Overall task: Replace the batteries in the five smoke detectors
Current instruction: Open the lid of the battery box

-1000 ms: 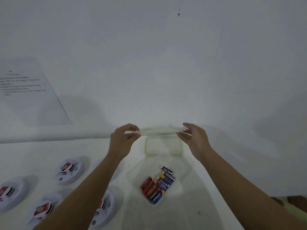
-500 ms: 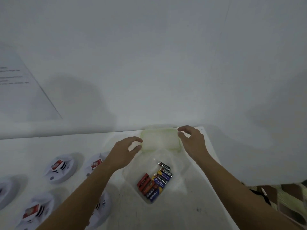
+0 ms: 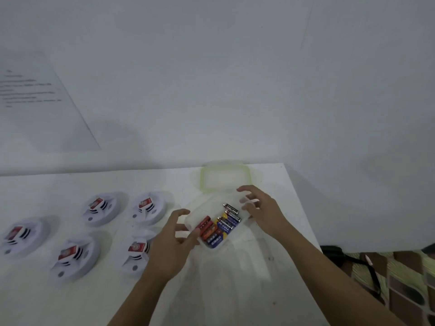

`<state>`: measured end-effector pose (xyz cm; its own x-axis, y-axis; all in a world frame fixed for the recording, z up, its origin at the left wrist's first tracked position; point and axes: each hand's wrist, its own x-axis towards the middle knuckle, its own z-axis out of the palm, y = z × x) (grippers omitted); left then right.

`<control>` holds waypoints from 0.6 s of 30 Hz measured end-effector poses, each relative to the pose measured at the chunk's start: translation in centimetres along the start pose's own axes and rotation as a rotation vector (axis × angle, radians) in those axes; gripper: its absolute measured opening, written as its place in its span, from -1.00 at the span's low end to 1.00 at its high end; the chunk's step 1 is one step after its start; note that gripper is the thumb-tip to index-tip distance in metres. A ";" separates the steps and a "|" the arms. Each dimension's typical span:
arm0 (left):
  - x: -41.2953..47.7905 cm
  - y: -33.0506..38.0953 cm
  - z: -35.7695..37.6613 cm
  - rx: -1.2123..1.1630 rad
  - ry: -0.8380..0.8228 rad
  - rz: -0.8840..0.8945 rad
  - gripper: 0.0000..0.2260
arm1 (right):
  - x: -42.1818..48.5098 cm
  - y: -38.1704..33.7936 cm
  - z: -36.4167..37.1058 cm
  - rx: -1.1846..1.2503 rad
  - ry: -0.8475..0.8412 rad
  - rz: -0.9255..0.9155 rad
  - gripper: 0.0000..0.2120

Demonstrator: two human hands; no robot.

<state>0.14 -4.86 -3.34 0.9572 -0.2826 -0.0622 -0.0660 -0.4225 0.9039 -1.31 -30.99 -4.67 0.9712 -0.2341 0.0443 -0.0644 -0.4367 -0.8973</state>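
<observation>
White smoke detectors lie left of the box, lid behind.

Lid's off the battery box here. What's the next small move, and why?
Probably dip the right hand into the container and pinch one of the batteries: the lid lies behind it, the batteries are exposed, and that hand hovers nearest them while the left hand flanks the other side.
</observation>
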 end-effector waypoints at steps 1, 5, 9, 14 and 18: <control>-0.1 -0.1 0.2 -0.059 0.040 -0.005 -0.77 | -0.2 0.0 0.0 -0.018 0.013 -0.016 -0.56; 1.5 -0.9 0.7 -0.005 0.113 -0.019 -0.94 | -1.4 0.5 0.3 -0.040 0.097 0.000 -0.65; 5.5 -0.7 0.8 0.161 0.088 0.051 -0.86 | -2.8 1.1 0.7 0.050 0.156 0.056 -0.86; 7.9 -0.5 0.9 0.179 0.020 0.068 -0.78 | -4.1 1.2 1.0 0.146 0.149 0.098 -0.77; 7.4 -0.4 0.8 0.102 -0.027 0.068 -0.76 | -4.7 0.6 0.4 0.203 0.098 0.117 -0.73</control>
<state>7.01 -7.48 -4.51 0.9419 -0.3357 -0.0150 -0.1598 -0.4867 0.8588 -5.84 -29.79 -5.64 0.9324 -0.3601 -0.0313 -0.1176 -0.2205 -0.9683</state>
